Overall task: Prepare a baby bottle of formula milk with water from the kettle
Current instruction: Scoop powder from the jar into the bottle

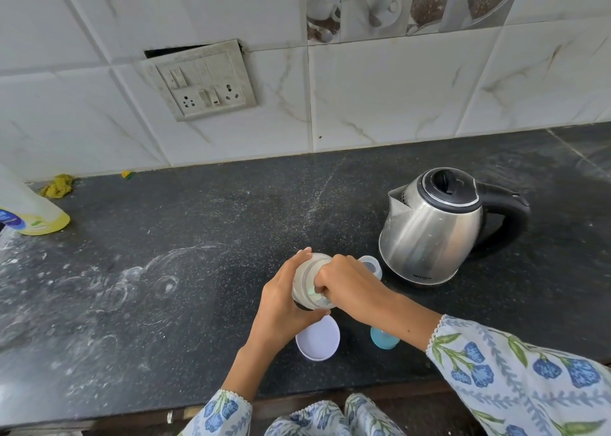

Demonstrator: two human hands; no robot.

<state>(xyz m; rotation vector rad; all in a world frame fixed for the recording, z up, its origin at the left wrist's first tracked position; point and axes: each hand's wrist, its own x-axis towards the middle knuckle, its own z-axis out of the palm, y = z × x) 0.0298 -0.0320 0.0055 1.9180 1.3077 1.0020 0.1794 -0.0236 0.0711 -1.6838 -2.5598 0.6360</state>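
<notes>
A clear baby bottle stands on the dark counter near its front edge. My left hand grips the bottle's side. My right hand curls over the bottle's top, hiding the neck. A steel kettle with a black lid and handle stands just right of the bottle, lid down. Behind my right hand a clear cap sits next to the kettle's base. A white lid lies flat in front of the bottle. A blue cup-like piece shows under my right wrist.
A yellow-and-white bottle stands at the far left, with a yellow cloth behind it by the tiled wall. A switch and socket plate is on the wall. White powder smears mark the counter to the left.
</notes>
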